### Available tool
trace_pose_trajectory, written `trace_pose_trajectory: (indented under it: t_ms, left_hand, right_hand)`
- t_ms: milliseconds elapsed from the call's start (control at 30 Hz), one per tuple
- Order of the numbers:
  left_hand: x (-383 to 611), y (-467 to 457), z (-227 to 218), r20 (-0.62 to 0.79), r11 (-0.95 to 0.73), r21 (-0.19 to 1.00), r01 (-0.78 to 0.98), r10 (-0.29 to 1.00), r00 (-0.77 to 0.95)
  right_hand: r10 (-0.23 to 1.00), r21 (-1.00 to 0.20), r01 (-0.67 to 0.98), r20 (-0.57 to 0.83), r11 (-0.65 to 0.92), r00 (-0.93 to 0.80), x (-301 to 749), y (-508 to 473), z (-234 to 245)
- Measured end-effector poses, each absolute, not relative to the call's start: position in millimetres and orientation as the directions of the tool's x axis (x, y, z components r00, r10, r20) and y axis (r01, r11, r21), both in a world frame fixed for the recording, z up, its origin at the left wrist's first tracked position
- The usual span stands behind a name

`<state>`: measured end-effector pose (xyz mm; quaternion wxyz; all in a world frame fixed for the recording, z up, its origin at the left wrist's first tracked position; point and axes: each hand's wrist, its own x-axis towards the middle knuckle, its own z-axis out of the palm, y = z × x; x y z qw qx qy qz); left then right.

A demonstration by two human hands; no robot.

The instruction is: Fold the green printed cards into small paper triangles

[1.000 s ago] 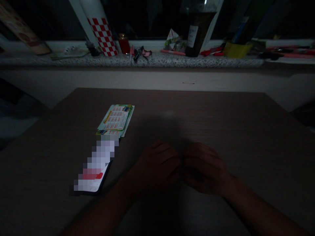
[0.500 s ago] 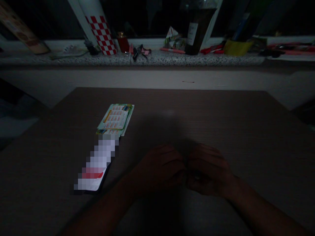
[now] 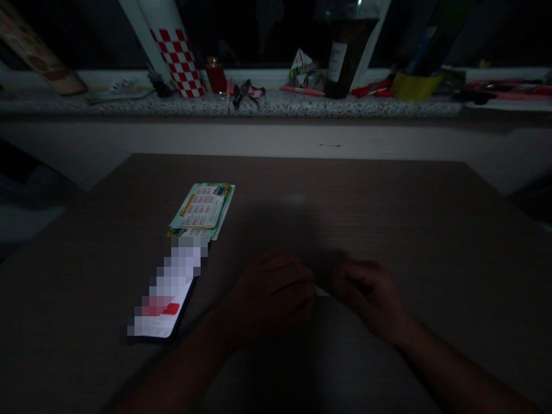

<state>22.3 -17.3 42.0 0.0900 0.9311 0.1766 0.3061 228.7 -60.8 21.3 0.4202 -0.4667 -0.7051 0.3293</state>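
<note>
The scene is very dark. My left hand (image 3: 276,293) and my right hand (image 3: 371,296) rest close together on the brown table (image 3: 388,207), fingers curled inward. A small pale sliver (image 3: 322,291) shows in the gap between them; I cannot make out what it is. To the left of my left hand lies a lit phone (image 3: 166,302), and just beyond it a stack of printed cards (image 3: 202,210).
A speckled stone sill (image 3: 276,104) runs along the back. On it stand a red-and-white checked tube (image 3: 179,54), a small red jar (image 3: 215,75), a dark bottle (image 3: 342,57), folded paper (image 3: 304,69), pens and a yellow object (image 3: 411,86).
My hands were touching half a second ago; now they have drawn slightly apart, with the right one shifted right and a pale sliver showing between them.
</note>
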Motion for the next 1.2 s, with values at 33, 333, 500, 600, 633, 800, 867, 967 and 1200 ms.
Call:
trace_pose_trajectory:
  t_ms: [33,333,500,600,633,800,867,967,1200]
  left_hand:
    - [23,-18,42,0.547,-0.929,0.256,0.269,0.368,0.751]
    - [22,-21,40,0.652,-0.864,0.320,0.389,0.498,0.572]
    - [21,-20,34,0.534,-0.557,0.746,0.365,0.828,0.170]
    - [27,-19,29,0.152,-0.160,0.981,0.110,0.985,0.082]
    - [30,-18,27,0.020,-0.022,1.000,0.015,0.994,0.108]
    - [39,-19,23,-0.164,0.195,0.957,-0.216,0.974,0.155]
    - [38,-19,23,-0.145,0.175,0.962,-0.207,0.977,0.155]
    - [33,-19,24,-0.122,0.156,0.982,-0.102,0.951,0.283]
    - [30,-21,28,-0.150,0.047,0.982,0.184,0.788,0.597]
  right_hand:
    - [0.959,-0.913,0.324,0.181,0.247,-0.220,227,-61,19]
    - [0.987,-0.995,0.081,0.046,0.059,-0.151,223,-61,12]
    - [0.928,-0.850,0.373,0.348,0.372,-0.133,222,-62,17]
    - [0.874,-0.767,0.421,0.451,0.484,-0.183,220,-61,17]
    - [0.861,-0.750,0.425,0.468,0.507,-0.201,219,-61,16]
    - [0.834,-0.711,0.437,0.460,0.551,-0.304,217,-60,10]
    - [0.851,-0.729,0.441,0.415,0.523,-0.323,218,-60,9]
    - [0.896,-0.790,0.427,0.361,0.441,-0.258,221,-60,8]
    - [0.978,-0.961,0.196,0.175,0.194,-0.113,222,-59,6]
